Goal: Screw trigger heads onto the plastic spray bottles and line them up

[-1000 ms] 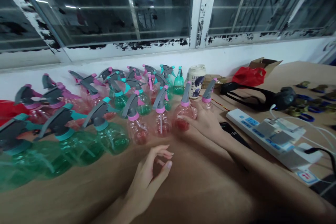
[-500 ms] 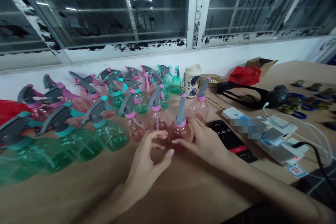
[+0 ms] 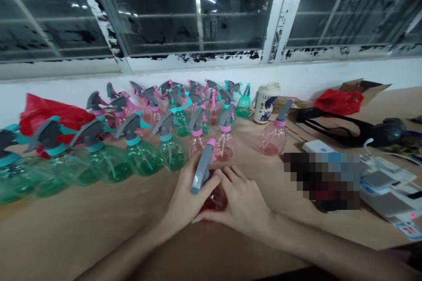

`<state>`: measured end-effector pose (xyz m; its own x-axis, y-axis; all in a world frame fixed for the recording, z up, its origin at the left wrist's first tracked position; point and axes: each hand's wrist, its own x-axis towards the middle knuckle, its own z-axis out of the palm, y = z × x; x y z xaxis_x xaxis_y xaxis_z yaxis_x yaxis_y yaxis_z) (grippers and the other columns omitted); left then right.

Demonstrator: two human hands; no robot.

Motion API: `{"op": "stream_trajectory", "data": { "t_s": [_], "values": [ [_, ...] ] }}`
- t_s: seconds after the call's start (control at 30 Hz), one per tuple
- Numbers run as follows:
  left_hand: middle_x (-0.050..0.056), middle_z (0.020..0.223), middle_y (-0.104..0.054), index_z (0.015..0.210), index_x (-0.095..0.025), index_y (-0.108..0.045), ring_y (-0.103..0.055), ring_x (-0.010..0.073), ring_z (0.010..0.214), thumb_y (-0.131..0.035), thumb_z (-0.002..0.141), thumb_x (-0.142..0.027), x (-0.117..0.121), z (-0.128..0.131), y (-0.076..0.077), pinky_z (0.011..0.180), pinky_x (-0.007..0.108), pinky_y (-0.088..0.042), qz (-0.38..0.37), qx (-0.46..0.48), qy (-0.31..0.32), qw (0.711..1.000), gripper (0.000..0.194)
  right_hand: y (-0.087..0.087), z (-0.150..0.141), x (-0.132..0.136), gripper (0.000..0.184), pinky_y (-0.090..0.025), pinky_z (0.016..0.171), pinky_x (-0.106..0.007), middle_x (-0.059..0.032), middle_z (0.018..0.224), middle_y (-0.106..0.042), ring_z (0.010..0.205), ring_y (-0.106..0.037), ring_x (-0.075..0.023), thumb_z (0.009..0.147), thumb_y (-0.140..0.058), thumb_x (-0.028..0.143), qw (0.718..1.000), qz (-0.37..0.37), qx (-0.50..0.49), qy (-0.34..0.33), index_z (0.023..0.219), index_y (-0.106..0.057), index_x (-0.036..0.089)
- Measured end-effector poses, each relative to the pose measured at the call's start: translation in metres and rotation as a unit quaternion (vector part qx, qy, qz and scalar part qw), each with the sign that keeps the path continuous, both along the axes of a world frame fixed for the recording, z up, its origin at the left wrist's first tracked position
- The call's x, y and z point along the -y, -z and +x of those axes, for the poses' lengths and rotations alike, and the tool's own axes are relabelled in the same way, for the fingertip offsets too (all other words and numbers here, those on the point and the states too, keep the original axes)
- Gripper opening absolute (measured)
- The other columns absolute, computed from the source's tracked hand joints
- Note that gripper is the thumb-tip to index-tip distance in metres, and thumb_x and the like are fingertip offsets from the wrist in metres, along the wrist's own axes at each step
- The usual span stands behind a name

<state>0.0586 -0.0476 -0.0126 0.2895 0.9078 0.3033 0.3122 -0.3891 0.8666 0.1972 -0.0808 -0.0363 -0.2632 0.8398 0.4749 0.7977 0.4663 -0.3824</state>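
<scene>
A pink spray bottle with a grey trigger head and pink nozzle is between my hands at the front of the table, tilted slightly. My left hand wraps round its left side, with the thumb near the neck below the trigger. Around the right side of the body, my right hand is closed, its thumb low on the front. Most of the collar and body are hidden by my fingers. Just behind stand two pink spray bottles, and another pink spray bottle stands apart to the right.
Several green spray bottles line up at left, with more bottles behind by the wall. A red plastic bag lies behind them. Rightward are a paper cup, a black strap, a white power strip with cables and a pixelated patch.
My left hand has closed onto the pink spray bottle. Both hands have brought it nearer and away from the other pink bottles. The view has turned left.
</scene>
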Motion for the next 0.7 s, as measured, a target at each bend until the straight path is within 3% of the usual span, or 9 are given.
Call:
{"op": "stream_trajectory", "data": {
  "t_s": [0.13,0.23,0.43,0.7],
  "values": [
    [0.001,0.094,-0.067,0.105,-0.024,-0.057,-0.064,0.0198,0.088,-0.056,0.078,-0.02,-0.007,-0.027,0.006,0.082,0.037,-0.051,0.022,0.006,-0.023,0.999,0.027,0.008,0.004,-0.018,0.068,-0.045,0.093,-0.04,-0.0119,0.117,-0.058,0.108,-0.054,-0.0241,0.071,-0.058,0.063,0.985,-0.036,-0.064,-0.159,0.119,-0.049,0.016],
    [0.001,0.09,-0.068,0.102,-0.025,-0.059,-0.065,0.0208,0.084,-0.053,0.078,-0.019,-0.015,-0.039,0.001,0.076,0.036,-0.052,0.013,-0.014,-0.018,1.0,0.026,0.024,0.022,-0.026,0.06,-0.044,0.095,-0.041,-0.0107,0.12,-0.058,0.111,-0.053,-0.0222,0.075,-0.06,0.055,0.981,-0.055,-0.087,-0.163,0.121,-0.048,0.019],
    [0.0,0.092,-0.068,0.099,-0.028,-0.063,-0.065,0.0205,0.083,-0.048,0.072,-0.016,-0.026,-0.033,-0.011,0.079,0.037,-0.052,0.049,-0.015,0.026,0.998,0.033,0.057,0.051,-0.028,0.052,-0.037,0.102,-0.046,-0.0119,0.131,-0.052,0.122,-0.045,-0.0237,0.081,-0.057,0.048,0.987,-0.059,-0.003,-0.152,0.123,-0.051,0.018],
    [-0.001,0.084,-0.066,0.082,-0.024,-0.062,-0.063,0.0178,0.081,-0.052,0.072,-0.018,-0.032,-0.022,-0.007,0.079,0.033,-0.05,0.019,0.013,0.004,1.0,0.015,0.071,0.057,-0.033,0.055,-0.035,0.105,-0.044,-0.0087,0.136,-0.047,0.128,-0.038,-0.0234,0.085,-0.052,0.046,0.983,-0.079,0.043,-0.157,0.131,-0.045,0.019]
  ]
}}
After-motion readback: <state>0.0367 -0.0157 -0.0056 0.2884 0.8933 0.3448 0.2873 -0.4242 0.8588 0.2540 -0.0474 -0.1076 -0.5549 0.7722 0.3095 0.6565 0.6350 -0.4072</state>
